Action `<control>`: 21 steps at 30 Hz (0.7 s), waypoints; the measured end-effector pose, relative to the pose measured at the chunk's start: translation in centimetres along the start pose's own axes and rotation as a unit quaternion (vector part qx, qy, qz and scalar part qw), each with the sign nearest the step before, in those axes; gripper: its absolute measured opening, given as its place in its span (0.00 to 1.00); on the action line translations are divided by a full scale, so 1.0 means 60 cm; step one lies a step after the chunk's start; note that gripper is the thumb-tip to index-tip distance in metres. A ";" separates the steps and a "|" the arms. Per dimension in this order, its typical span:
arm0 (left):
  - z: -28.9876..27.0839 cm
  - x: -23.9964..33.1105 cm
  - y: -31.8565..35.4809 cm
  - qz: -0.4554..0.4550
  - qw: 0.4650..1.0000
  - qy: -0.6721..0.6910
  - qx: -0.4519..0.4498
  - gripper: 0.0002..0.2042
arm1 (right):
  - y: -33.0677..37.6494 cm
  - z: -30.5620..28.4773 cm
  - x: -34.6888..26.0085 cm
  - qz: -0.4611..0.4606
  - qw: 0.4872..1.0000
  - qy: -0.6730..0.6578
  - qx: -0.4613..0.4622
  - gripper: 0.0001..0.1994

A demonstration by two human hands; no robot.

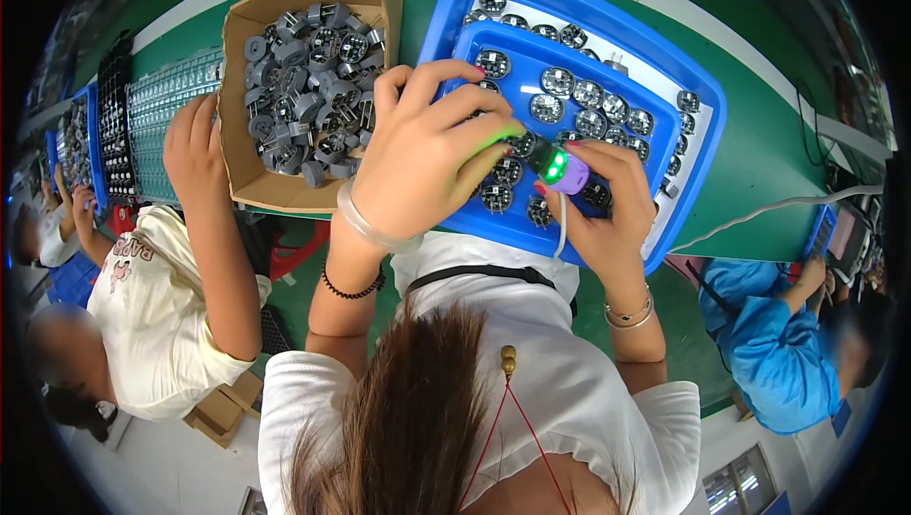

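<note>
My right hand [612,206] grips a small purple handheld scanner [562,171] with a glowing green light, its white cable [562,230] hanging down past the palm. My left hand [427,159] reaches over the inner blue tray [664,135]. Its thumb and forefinger pinch a small round metal-topped part [519,145] right at the scanner's tip, and green light falls on the fingertips. Several more round parts [588,94] lie in rows in this tray, which sits inside a larger blue tray [707,102].
A cardboard box [249,168] full of grey round parts stands left of the trays on the green table [759,164]. A co-worker's hand [195,149] rests on the box's left edge. Racks of parts [161,107] lie far left. Another person in blue [778,344] works at the right.
</note>
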State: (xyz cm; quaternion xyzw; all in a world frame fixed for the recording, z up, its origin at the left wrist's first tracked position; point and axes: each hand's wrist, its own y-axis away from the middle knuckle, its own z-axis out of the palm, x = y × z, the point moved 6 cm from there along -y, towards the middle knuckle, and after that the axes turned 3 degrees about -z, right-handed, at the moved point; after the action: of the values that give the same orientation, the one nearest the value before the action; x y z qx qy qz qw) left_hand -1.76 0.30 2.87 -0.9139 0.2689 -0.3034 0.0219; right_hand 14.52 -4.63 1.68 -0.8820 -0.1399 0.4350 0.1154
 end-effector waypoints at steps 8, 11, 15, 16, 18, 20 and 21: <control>0.017 0.012 0.003 0.042 0.998 -0.041 0.026 0.06 | 0.044 -0.047 0.039 0.071 0.978 -0.111 0.160 0.21; 0.033 0.013 0.003 0.058 0.996 -0.058 0.022 0.06 | 0.045 -0.061 0.022 0.023 0.979 -0.109 0.173 0.22; 0.039 0.017 0.000 0.054 0.997 -0.057 0.014 0.07 | 0.031 -0.020 -0.016 -0.068 0.997 -0.049 0.001 0.21; 0.036 0.015 0.000 0.046 0.998 -0.036 0.021 0.07 | 0.029 -0.010 -0.018 -0.066 0.997 -0.042 -0.013 0.21; 0.028 0.012 0.003 0.036 0.999 -0.017 0.029 0.08 | 0.021 0.001 -0.020 -0.061 0.997 -0.041 -0.025 0.21; 0.015 0.007 0.009 0.008 0.999 -0.020 0.025 0.09 | 0.017 0.004 -0.020 -0.056 0.997 -0.039 -0.036 0.21; 0.008 0.006 0.012 0.005 1.000 -0.017 0.023 0.10 | 0.016 0.003 -0.018 -0.046 0.997 -0.043 -0.042 0.21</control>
State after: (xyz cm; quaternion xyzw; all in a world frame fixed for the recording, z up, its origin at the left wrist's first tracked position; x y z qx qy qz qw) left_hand -1.60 -0.57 2.50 -0.9167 0.2665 -0.2938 0.0490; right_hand 13.86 -5.87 2.08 -0.8592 -0.2034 0.4602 0.0926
